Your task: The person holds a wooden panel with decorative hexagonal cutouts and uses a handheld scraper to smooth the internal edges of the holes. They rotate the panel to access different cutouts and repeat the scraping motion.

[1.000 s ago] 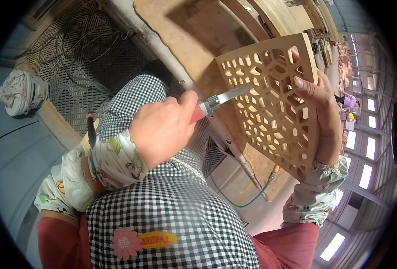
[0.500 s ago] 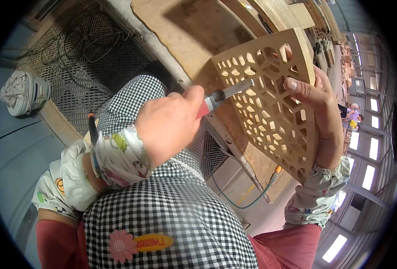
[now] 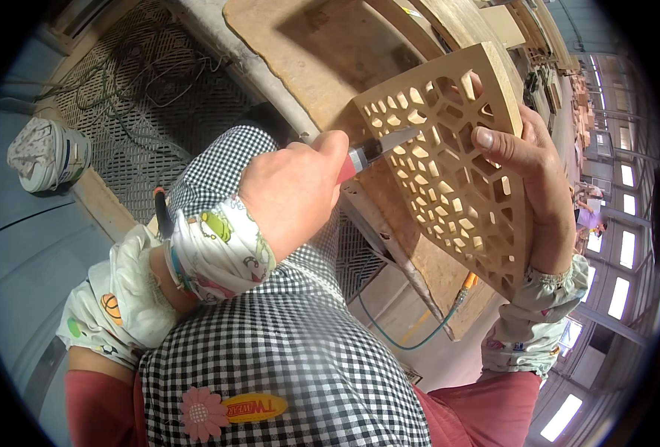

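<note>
- The left hand is curled tightly around the red handle of a craft knife, its blade angled up and to the right.
- The right hand grips a perforated wooden panel by its right edge, thumb on the front face, other fingers mostly hidden behind.
- The panel stands tilted in front of the workbench, to the right of the knife; I cannot tell whether it also rests on the bench.
- The blade tip lies over the panel's small upper holes; contact is too fine to tell.
- The 2 forearms wear printed sleeve covers, above a black-and-white checked apron with 1 pink flower patch.
- A teal hose with an orange fitting hangs by the bench's near corner.
- At far left, 1 white bucket stands beside the grated floor mat.
</note>
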Tool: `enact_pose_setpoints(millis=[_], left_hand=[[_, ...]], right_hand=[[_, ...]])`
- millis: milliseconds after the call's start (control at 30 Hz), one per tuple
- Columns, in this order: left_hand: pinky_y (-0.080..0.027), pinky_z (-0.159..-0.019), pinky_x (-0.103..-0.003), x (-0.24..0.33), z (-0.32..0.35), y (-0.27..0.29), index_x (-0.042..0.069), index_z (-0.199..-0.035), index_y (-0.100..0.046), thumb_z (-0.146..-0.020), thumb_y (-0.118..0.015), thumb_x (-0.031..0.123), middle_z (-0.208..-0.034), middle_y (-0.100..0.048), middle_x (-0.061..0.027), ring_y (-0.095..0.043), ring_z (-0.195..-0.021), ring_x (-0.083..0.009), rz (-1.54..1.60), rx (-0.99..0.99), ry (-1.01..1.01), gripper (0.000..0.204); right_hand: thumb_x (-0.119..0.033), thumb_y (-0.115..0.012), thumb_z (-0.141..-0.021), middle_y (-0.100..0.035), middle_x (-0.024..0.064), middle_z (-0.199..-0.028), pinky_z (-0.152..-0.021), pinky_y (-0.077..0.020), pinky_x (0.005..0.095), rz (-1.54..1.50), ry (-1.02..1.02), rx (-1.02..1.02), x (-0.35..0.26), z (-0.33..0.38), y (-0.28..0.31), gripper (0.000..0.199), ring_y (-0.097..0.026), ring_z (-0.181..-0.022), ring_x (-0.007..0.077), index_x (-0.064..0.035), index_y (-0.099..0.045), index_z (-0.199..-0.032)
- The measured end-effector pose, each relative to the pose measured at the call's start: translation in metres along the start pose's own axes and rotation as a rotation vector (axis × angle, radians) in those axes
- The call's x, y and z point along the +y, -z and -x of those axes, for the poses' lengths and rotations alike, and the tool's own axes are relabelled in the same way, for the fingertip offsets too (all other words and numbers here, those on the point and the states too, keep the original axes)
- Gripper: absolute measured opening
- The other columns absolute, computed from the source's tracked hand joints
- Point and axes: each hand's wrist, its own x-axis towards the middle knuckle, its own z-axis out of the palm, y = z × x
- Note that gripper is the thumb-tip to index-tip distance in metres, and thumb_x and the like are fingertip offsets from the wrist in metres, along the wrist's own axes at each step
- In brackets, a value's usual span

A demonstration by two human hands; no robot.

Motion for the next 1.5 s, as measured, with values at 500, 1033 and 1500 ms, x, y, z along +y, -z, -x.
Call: enact_pose_setpoints(millis=[500,1033,1500], left_hand=[[-0.053,-0.052,-0.037,-0.023,-0.034,0.023,-0.001,-0.123,-0.053,-0.100,-0.065,0.036,-0.076,-0.069,-0.0149,-0.065,-0.051,-0.0236,0.674,-0.672,0.138,0.045],[-0.042,-0.037,-0.023,-0.027,-0.041,-0.004,-0.001,-0.113,-0.054,-0.104,-0.061,0.036,-0.063,-0.051,0.0019,-0.050,-0.042,-0.0078,1.210,-0.885,0.209,0.039],[-0.043,-0.037,-0.023,-0.008,-0.039,-0.009,-0.004,-0.136,-0.049,-0.097,-0.070,0.035,-0.072,-0.058,-0.0009,-0.052,-0.044,-0.0078,1.096,-0.578,0.239,0.059]], right_hand=[[-0.028,-0.088,-0.080,-0.073,0.0127,-0.106,-0.089,-0.0517,0.0324,0.060,-0.040,0.033,-0.002,0.000,0.004,0.070,-0.068,-0.096,0.0211,0.0069,-0.063,-0.135],[-0.025,-0.087,-0.081,-0.074,0.0120,-0.111,-0.091,-0.0520,0.0330,0.052,-0.039,-0.045,-0.009,0.002,0.004,0.065,-0.068,-0.101,0.0196,0.0051,-0.065,-0.134],[-0.029,-0.087,-0.078,-0.073,0.0122,-0.116,-0.091,-0.0506,0.0332,0.014,-0.013,-0.053,-0.001,-0.002,0.012,0.073,-0.068,-0.104,0.0205,0.0042,-0.063,-0.139]])
